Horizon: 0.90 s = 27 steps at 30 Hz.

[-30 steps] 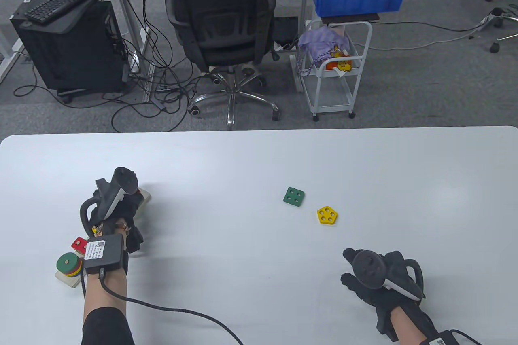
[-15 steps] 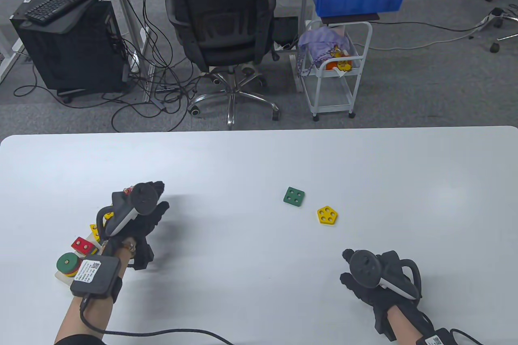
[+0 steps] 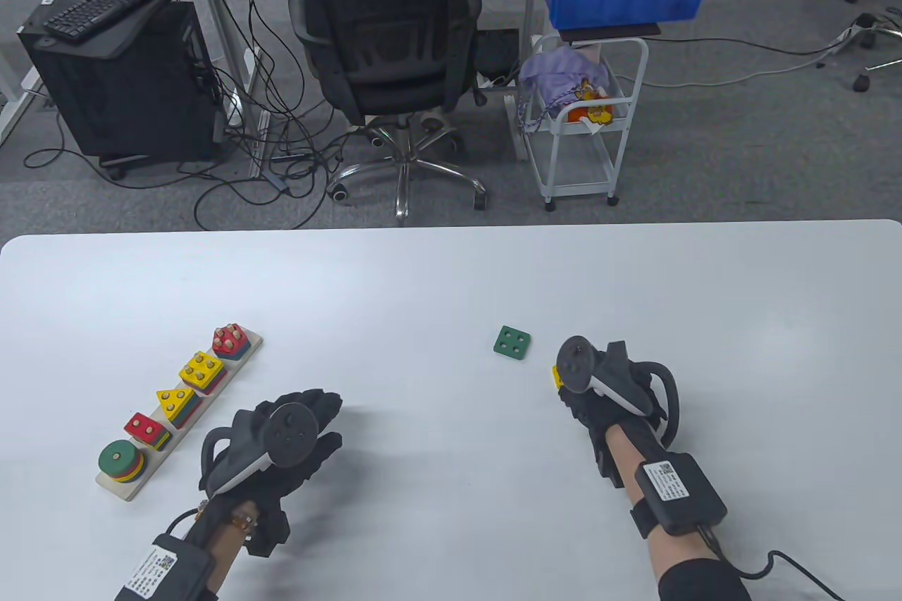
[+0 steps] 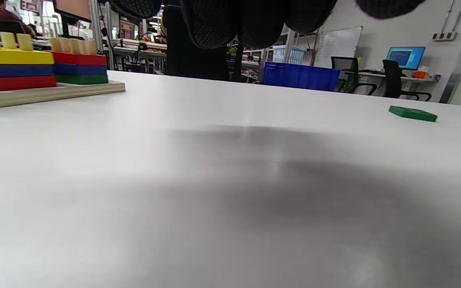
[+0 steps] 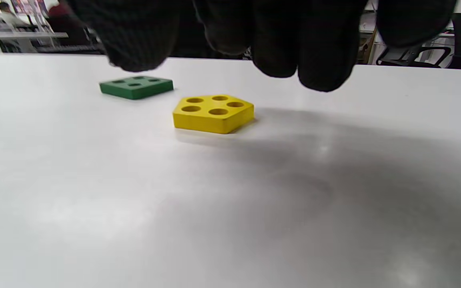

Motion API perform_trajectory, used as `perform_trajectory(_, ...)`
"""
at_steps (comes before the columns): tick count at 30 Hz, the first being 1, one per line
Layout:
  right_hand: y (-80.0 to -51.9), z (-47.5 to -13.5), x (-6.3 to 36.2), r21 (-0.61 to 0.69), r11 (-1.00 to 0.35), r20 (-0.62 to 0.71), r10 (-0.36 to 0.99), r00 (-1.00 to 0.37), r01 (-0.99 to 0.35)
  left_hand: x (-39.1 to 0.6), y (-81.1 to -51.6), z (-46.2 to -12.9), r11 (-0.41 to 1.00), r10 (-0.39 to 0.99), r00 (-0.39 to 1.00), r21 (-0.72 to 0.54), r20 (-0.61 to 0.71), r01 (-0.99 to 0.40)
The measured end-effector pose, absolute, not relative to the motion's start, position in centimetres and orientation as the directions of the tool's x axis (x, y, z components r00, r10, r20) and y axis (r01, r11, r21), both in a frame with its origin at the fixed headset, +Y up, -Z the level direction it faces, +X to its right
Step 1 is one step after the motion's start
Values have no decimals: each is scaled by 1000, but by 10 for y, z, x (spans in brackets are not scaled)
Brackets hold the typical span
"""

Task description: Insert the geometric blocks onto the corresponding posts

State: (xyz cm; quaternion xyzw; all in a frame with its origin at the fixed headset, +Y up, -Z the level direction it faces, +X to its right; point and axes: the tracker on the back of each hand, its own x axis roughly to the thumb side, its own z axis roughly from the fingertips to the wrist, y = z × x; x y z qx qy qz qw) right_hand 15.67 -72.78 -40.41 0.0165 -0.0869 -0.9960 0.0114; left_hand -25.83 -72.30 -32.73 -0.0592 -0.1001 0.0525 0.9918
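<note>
- Right hand (image 3: 599,393): positioned directly above the yellow pentagon block (image 5: 213,112), which lies flat on the table (image 3: 451,291), holes upward. In the table view only a yellow sliver shows at the hand's left edge.
- Clearance: in the right wrist view the fingertips (image 5: 314,60) hang above and slightly behind the block, apart from it. No contact is visible.
- Grip state, right: fingers spread and loosely bent, holding nothing.
- Green square block (image 3: 512,342): flat on the table, just beyond the yellow one and to its left, untouched.
- Left hand (image 3: 282,453): low over the table, fingers relaxed, empty, well apart from both loose blocks.
- Post board (image 3: 134,488): at the table's left, nearer the left hand, its five stacks already carrying blocks.
- Judgement: the right hand is nearer; a straight descent should close on the pentagon.
</note>
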Motion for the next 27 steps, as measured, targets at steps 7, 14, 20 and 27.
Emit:
perform_trajectory(7,-750,-436,131,269,-957,-99,-139,-985,108,-267,-723,-330,967,213,963,-175,164,-184)
perform_trajectory(14,-750,-440,116,229,-951,-129,-242,-962,209,-265,-725,-332,963,227,958,-187,175,-194)
perform_trajectory(20,-746,-430,123,132,-985,-122,-128,-984,112,-264,-726,-332,954,260,948,-202,185,-222)
perform_trajectory(27,-724,-389,95,-105,-994,138,10,-990,-25,-263,-728,-333,858,474,867,-301,151,-417)
